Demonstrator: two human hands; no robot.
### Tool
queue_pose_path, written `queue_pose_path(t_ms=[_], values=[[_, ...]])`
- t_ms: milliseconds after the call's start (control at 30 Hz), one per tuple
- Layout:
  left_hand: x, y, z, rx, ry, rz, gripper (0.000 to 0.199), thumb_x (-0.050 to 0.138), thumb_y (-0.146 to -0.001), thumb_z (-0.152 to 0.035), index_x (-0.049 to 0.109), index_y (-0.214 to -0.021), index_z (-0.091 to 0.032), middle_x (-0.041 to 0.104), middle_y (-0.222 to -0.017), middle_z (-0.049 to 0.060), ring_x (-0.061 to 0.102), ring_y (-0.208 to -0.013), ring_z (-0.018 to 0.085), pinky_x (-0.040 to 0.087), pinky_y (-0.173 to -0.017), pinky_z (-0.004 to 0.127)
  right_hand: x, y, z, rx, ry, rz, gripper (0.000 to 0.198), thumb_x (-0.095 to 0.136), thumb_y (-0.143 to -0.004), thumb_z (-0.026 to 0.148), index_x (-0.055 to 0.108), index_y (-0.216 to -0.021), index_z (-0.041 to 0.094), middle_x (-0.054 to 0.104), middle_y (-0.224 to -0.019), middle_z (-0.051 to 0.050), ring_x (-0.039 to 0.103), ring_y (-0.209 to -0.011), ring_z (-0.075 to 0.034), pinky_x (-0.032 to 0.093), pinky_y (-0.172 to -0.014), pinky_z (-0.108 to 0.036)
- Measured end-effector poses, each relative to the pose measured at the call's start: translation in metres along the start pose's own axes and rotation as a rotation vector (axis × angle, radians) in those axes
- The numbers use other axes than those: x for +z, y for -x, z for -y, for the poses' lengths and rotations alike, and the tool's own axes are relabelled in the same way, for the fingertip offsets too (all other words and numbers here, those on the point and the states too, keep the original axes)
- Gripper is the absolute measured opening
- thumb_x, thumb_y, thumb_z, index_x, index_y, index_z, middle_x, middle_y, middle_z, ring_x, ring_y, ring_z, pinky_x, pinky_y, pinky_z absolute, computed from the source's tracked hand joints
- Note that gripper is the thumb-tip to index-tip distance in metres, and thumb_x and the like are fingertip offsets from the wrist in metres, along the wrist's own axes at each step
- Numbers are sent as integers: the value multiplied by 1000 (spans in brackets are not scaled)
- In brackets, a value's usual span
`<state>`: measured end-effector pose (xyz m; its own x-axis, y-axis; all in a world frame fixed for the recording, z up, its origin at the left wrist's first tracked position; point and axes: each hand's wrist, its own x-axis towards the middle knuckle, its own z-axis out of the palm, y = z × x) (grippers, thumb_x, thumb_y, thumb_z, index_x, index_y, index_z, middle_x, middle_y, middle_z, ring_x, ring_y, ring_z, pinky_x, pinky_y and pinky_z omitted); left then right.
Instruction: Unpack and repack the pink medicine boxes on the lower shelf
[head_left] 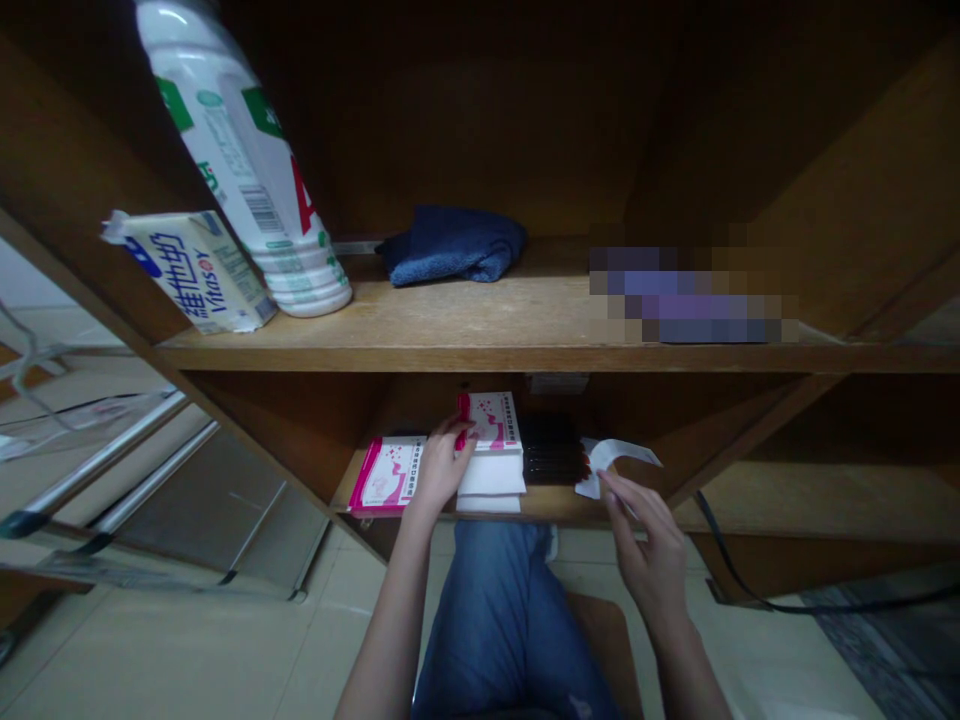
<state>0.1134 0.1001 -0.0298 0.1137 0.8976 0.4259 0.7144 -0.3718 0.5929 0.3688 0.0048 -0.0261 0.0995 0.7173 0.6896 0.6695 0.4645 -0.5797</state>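
Note:
On the lower shelf, my left hand (442, 470) grips the left edge of a pink-and-white box (495, 420), fingers on top and thumb at its near side. Under that box are white boxes or folded white paper (491, 475); which, I cannot tell. Another pink-and-white box (388, 474) lies to the left, partly behind my left hand. My right hand (649, 535) pinches the lower end of a curled white paper strip (622, 450). Between the hands lies a row of dark sticks with orange-brown ends (555, 462), close to the paper; their kind is unclear.
A large white bottle (247, 170) and a Vitasoy carton (199, 275) stand on the upper shelf, beside a folded blue cloth (457, 245). A blurred item (690, 300) is at right. A metal-framed rack (187, 490) stands left; a black cable (750, 580) runs right.

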Motion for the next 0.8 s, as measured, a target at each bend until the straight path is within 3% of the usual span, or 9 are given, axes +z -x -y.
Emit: queue_pose_path(t_ms=[233, 433, 633, 800], values=[[0, 1, -1, 8, 14, -23, 25, 46, -88, -25, 62, -105, -18, 61, -115, 9, 53, -113, 21, 40, -98, 37, 14, 13, -73, 62, 219, 219, 37, 37, -85, 19, 61, -114, 20, 65, -112, -8, 57, -105, -24, 46, -91, -45], [0, 0, -1, 13, 15, -23, 25, 46, -88, -25, 62, -105, -18, 62, -115, 8, 54, -113, 21, 40, -98, 36, 36, 25, -101, 78, 226, 351, 40, 37, -79, 13, 63, -109, 17, 64, -114, -10, 57, -108, -23, 46, -94, -44], [3, 2, -1, 21, -5, -23, 28, 45, -89, -29, 61, -109, -18, 62, -115, 9, 53, -112, 22, 39, -98, 40, 41, 24, -107, 136, 161, 351, 44, 39, -75, 14, 61, -114, 15, 61, -119, -13, 54, -116, -24, 42, -100, -46], [-14, 13, -3, -23, -64, -80, 34, 43, -90, -36, 56, -117, -21, 61, -117, 9, 51, -114, 23, 38, -98, 41, 29, 21, -76, 157, 50, 152, 51, 46, -75, 19, 51, -125, 18, 54, -128, -12, 48, -121, -25, 38, -102, -48]])
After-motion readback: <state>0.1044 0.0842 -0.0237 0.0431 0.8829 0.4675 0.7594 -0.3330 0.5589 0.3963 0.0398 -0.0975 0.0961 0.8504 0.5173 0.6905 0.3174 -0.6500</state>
